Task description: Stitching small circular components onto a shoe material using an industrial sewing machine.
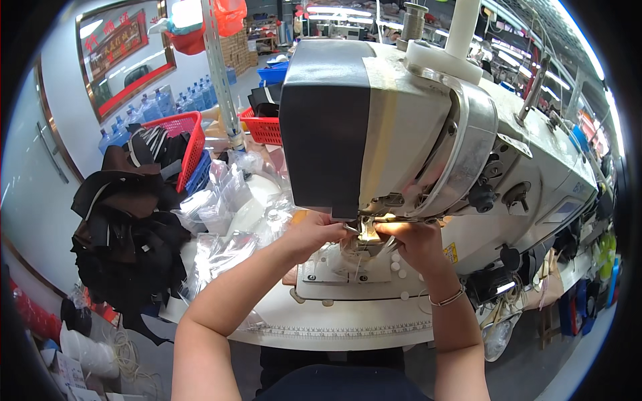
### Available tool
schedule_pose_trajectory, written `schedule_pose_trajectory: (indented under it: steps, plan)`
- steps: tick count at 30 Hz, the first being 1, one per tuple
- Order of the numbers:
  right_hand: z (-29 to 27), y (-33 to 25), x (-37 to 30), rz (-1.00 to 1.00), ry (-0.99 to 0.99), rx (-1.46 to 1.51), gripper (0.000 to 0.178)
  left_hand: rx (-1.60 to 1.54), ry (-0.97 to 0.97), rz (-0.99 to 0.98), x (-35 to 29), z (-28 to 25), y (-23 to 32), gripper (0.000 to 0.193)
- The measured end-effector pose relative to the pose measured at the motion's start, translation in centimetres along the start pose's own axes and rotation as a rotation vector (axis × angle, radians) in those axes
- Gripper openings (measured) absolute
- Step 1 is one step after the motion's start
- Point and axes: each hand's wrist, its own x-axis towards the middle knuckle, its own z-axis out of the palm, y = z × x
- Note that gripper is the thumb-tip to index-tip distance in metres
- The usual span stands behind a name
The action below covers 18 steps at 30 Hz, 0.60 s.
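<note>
A large industrial sewing machine [408, 127] stands before me, its dark grey front cover facing me. My left hand [313, 234] reaches in from the left to the lit needle area, thumb and fingers pinched together beside the presser foot. From the other side my right hand [416, 242] comes close to the same spot, its fingers bent and pressed together. Between the two hands lies a small bright, yellowish-lit patch [368, 230]. Whatever the fingertips grip is too small and too hidden to name. Beneath them is the machine's metal base plate [344, 273].
Clear plastic bags [231, 200] crowd the table on the left. A pile of black fabric pieces [127, 227] hangs over the table's left edge, beside a red basket [190, 147]. Small white discs [404, 295] lie near the right hand. A ruler strip [334, 330] runs along the front edge.
</note>
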Motion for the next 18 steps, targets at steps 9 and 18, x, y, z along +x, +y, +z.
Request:
schedule_pose_trajectory:
  steps: [9,18]
  plan:
    - [-1.3,-3.2,-0.8,0.025,-0.014,-0.025,0.045,-0.034,0.074,-0.150,-0.6,0.6,1.3,0.011]
    - [-1.5,-5.8,-1.8,-0.100,0.045,-0.074,0.021,-0.381,0.080,-0.197,-2.2,2.4,0.9,0.011]
